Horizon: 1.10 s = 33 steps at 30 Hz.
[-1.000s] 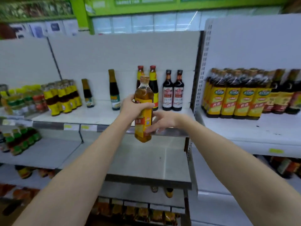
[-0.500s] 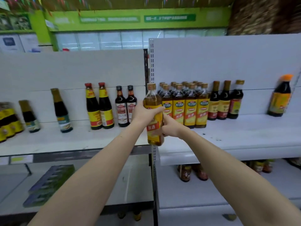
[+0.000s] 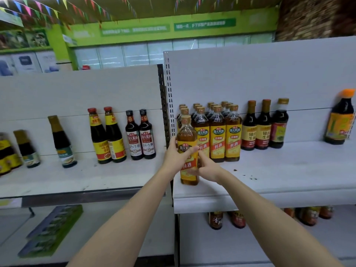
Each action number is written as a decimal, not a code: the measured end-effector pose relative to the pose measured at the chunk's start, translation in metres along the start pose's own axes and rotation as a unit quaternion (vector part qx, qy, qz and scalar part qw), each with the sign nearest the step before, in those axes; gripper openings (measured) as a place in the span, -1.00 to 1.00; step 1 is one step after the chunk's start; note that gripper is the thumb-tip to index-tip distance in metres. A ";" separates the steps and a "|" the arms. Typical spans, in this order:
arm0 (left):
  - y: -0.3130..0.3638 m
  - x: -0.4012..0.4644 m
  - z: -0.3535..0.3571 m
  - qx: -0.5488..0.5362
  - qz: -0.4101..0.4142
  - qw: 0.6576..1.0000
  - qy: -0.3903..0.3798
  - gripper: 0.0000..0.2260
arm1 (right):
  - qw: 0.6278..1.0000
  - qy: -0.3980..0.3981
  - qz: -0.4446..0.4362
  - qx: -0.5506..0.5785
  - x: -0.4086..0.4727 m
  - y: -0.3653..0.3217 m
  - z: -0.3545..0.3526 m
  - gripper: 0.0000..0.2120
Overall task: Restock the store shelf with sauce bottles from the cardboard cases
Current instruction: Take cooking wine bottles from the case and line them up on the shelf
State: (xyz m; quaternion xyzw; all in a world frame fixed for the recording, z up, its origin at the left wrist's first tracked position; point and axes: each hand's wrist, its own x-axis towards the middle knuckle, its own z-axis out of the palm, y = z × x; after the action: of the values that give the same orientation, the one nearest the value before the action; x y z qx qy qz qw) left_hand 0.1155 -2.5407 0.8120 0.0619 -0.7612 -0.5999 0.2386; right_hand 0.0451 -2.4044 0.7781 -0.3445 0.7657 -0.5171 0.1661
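Head view: your left hand (image 3: 176, 154) grips the cooking-wine bottle (image 3: 188, 151); right hand (image 3: 209, 167) open, steadying its side.
Placement: set it upright on the shelf (image 3: 289, 182), label forward, fronting the matching row (image 3: 217, 135).

Single head-worn view, forward and slightly down, close on the white shelf (image 3: 279, 182) at arm's reach.
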 end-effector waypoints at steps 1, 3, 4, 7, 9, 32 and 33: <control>-0.004 0.002 0.003 -0.006 -0.002 1.000 0.005 -0.40 | 1.000 0.012 -0.004 -0.004 0.002 0.006 -0.001 -0.40; -0.010 0.003 0.007 -0.008 0.003 1.000 0.021 -0.47 | 0.999 0.044 -0.012 -0.020 -0.001 0.015 0.000 -0.51; -0.014 0.004 0.010 -0.004 0.002 0.999 0.033 -0.52 | 0.998 0.063 -0.014 -0.028 -0.001 0.020 0.001 -0.56; -0.031 0.009 0.017 -0.006 -0.025 0.999 0.037 -0.63 | 0.992 0.110 -0.011 -0.061 0.004 0.040 0.000 -0.67; -0.044 0.012 0.021 0.008 -0.034 0.999 0.033 -0.68 | 0.990 0.112 -0.005 -0.083 0.014 0.049 -0.001 -0.71; -0.104 0.043 0.036 0.027 -0.069 0.996 0.052 -0.49 | 0.956 0.029 0.059 -0.286 0.078 0.065 -0.009 -0.45; -0.103 0.042 0.036 0.021 -0.073 0.996 0.046 -0.57 | 0.956 0.028 0.056 -0.287 0.078 0.065 -0.009 -0.44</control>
State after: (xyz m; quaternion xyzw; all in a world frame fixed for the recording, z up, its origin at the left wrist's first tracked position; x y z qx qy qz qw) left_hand 0.0428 -2.5532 0.7213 0.1499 -0.7554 -0.5960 0.2275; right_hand -0.0387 -2.4378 0.7314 -0.3197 0.9041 -0.2752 0.0679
